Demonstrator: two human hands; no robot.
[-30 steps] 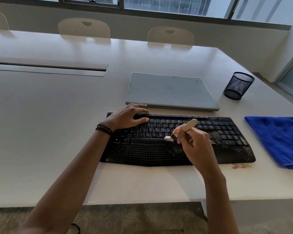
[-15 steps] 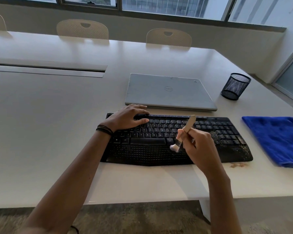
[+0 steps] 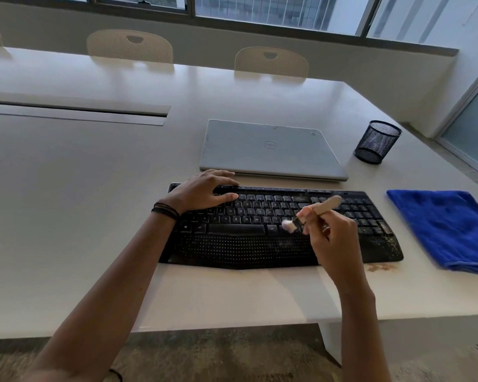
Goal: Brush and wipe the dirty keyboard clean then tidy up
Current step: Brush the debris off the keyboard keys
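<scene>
Large white table (image 3: pixel 66 188): its near edge runs left to right below the forearms. The left half is bare, open room. On the right, the folded blue microfibre cloth (image 3: pixel 447 230) lies near the right edge.

Closed grey laptop (image 3: pixel 271 150): sits just behind the keyboard, with a narrow gap between them.

Black curved keyboard with a perforated palm rest (image 3: pixel 246 246): centre-right on the table. Its long axis runs left to right, roughly parallel to the near edge, with a strip of bare table in front. Pale grime covers its right end, and a brown smear (image 3: pixel 381 267) marks the table by its front right corner.

Black wire-mesh cup (image 3: pixel 377 142): upright, behind and to the right, well apart from the keyboard.

Left hand (image 3: pixel 202 191): fingers are straight and spread, resting flat on the upper-left keys.

Right hand (image 3: pixel 334 238): fingers are curled round the small wooden-handled brush with white bristles (image 3: pixel 323 206). The brush's long axis runs diagonally, with the bristles low and to the left over the bottom key row and the handle end up and to the right. The bristles are blurred and probably touch the keys.

Versus 0.5 s ago: the bristles have moved from the palm rest to the bottom key row, and the handle leans further right. The left hand is unchanged.
</scene>
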